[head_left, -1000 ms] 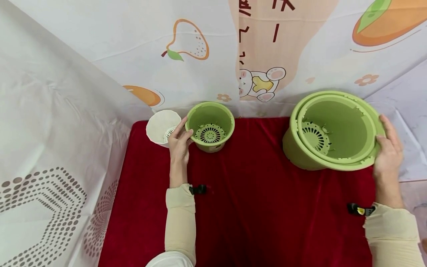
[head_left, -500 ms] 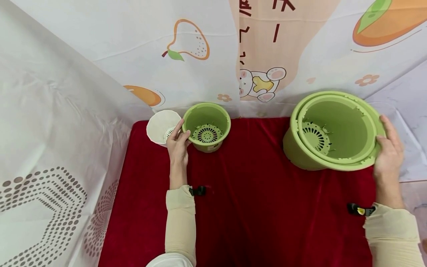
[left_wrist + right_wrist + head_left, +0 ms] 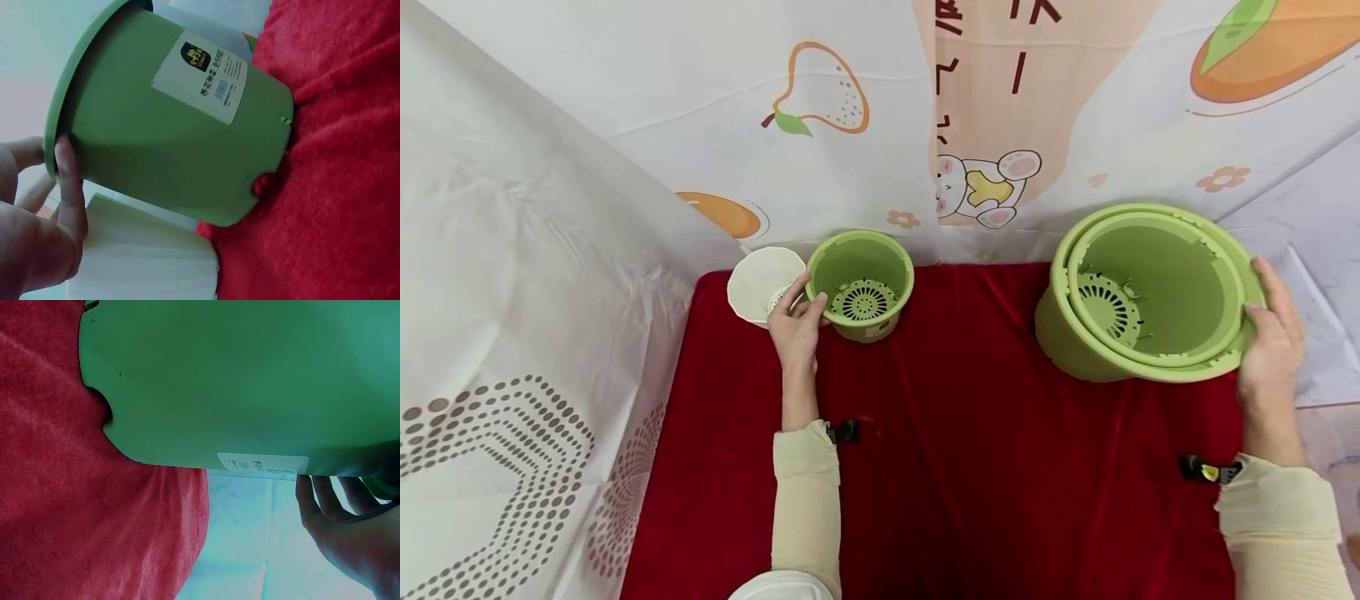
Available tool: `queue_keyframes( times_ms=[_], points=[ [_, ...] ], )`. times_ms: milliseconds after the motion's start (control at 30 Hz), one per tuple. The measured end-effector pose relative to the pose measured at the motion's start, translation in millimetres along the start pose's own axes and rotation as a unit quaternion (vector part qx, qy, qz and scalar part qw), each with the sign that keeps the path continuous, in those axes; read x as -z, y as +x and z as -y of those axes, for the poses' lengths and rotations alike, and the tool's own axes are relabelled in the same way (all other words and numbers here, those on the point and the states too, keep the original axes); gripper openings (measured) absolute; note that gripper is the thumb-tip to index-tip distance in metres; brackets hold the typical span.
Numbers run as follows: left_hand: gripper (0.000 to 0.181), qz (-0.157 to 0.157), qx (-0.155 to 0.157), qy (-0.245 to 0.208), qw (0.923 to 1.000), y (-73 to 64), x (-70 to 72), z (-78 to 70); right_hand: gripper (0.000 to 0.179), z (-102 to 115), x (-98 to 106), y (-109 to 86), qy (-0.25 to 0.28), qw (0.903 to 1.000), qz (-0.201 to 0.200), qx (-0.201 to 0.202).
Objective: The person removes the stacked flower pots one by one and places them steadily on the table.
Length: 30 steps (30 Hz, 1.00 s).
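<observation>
My left hand (image 3: 795,335) holds the rim of a small green plastic flowerpot (image 3: 859,257) with a slotted bottom, thumb at the front. The left wrist view shows a white label (image 3: 203,78) on this pot's side. Just left of it stands a white faceted pot (image 3: 758,285), partly hidden by my left hand. On the right, my right hand (image 3: 1272,350) grips the rim of a large green flowerpot (image 3: 1063,354), thumb over the edge. A slightly smaller green pot (image 3: 1172,267) sits nested inside that one. Another label (image 3: 262,462) shows near my right fingers.
Dark red velvet cloth (image 3: 970,433) covers the table. A printed white curtain (image 3: 850,167) hangs close behind the pots, and another white curtain (image 3: 535,292) runs along the left side. Each wrist carries a small black camera, such as the left wrist camera (image 3: 847,430).
My left hand and the small green pot have shifted slightly left, closer to the white pot. The right hand and the large nested pots have stayed in place.
</observation>
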State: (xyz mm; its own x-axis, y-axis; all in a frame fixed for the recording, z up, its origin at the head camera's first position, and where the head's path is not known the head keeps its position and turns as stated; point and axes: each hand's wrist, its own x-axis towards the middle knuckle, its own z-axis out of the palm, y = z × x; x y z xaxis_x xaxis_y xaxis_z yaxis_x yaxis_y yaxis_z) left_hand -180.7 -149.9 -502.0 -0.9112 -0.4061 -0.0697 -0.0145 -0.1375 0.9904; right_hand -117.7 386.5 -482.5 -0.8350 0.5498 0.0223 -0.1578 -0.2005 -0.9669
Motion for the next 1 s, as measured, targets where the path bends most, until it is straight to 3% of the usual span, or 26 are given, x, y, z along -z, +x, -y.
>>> queue_keyframes(
  times_ms=[133, 367, 633, 867, 1000],
  points=[
    [0.042, -0.028, -0.026, 0.069, 0.9969, -2.4, 1.6, -2.6, 0.049, -1, -1, 0.8, 0.012, 0.9999, -0.002, -0.002],
    [0.035, -0.075, -0.063, 0.168, 0.9809, -3.9, 7.6, -4.6, 0.049, 1, 0, 0.0, -0.002, 1.0000, -0.001, -0.003],
    [0.029, -0.098, -0.061, 0.191, 0.9746, -5.7, 12.5, -6.4, 0.048, 2, -1, -2.0, -0.006, 0.9999, -0.002, -0.013],
    [0.027, -0.120, -0.097, 0.254, 0.9550, -8.8, 15.1, -11.8, 0.049, 3, 0, -2.2, -0.008, 0.9997, -0.001, -0.024],
    [0.027, -0.128, -0.130, 0.265, 0.9467, -10.5, 15.5, -13.0, 0.049, 3, 0, -2.0, 0.000, 0.9997, 0.003, -0.025]
  ],
)
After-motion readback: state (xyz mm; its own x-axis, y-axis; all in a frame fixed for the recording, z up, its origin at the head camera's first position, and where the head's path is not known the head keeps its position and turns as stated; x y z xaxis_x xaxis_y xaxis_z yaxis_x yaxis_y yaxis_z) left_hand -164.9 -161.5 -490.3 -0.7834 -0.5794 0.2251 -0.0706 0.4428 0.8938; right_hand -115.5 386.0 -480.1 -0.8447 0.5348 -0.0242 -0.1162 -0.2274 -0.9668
